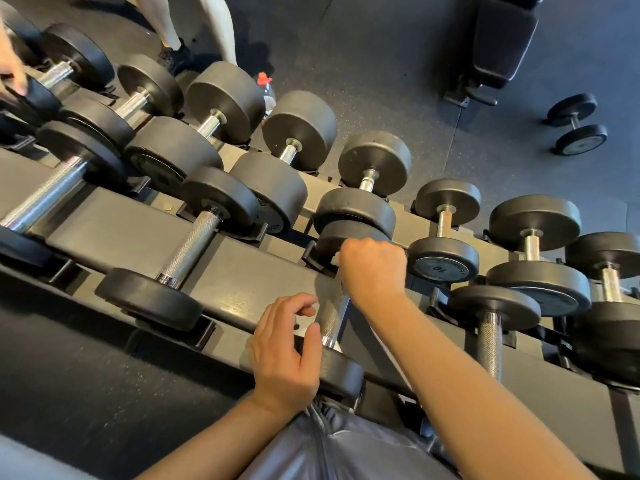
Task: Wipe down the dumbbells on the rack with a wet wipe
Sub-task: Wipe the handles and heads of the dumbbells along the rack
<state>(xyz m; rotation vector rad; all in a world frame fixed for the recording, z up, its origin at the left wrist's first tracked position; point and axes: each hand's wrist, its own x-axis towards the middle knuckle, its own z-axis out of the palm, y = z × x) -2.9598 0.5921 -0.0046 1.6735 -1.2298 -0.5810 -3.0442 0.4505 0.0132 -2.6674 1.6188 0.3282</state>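
Observation:
A black dumbbell (341, 370) with a knurled chrome handle (330, 317) lies on the upper tier of the rack (228, 268), in front of me. My right hand (372, 271) is curled round the far end of that handle, and a bit of white wet wipe (335, 260) shows at its fingers. My left hand (285, 351) rests on the near weight head, thumb and fingers loosely bent beside the handle. Several more black dumbbells fill both tiers.
Another person's legs (194, 26) stand beyond the rack, and a hand (12, 69) shows at the far left. A bottle with a red cap (266, 88) stands on the floor. A bench (498, 46) and a loose dumbbell (576, 124) lie at the back right.

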